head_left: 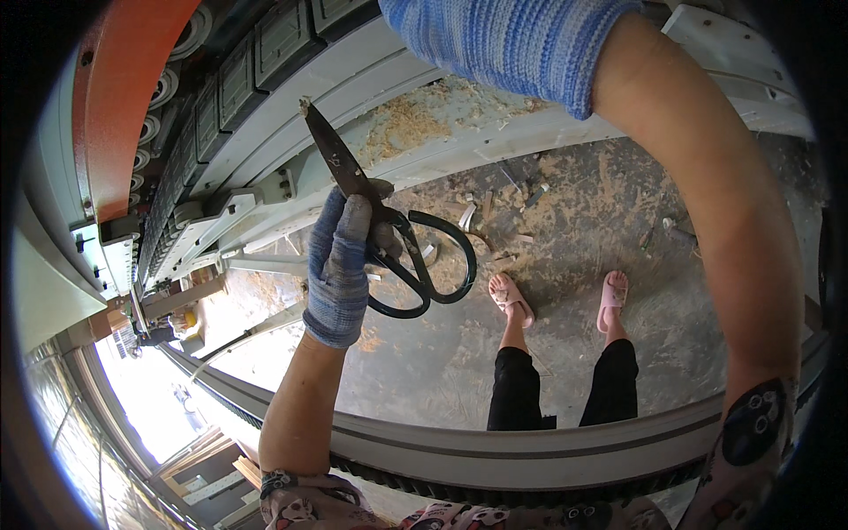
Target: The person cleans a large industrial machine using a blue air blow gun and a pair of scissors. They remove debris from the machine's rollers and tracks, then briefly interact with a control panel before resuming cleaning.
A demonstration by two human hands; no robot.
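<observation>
In my left hand (pixel 339 269), gloved in greyish-blue knit, is a pair of scissors (pixel 336 152) with black loop handles. My fingers are closed around them near the pivot. The dark, worn blades lie together and point up and left, with a pale bit of debris at the tip. The handle loops hang free to the right of the hand. My right hand (pixel 512 40) wears a blue and white striped knit glove and reaches over the machine at the top edge. Its fingers are outside the picture, so what they hold or touch is hidden.
A long machine with a row of dark track pads (pixel 238 84), rollers and an orange cover (pixel 132 97) runs along the upper left. Sawdust (pixel 415 124) covers its pale ledge. Wood scraps (pixel 468 215) litter the concrete floor near my sandalled feet. A grey rail (pixel 530 446) crosses below.
</observation>
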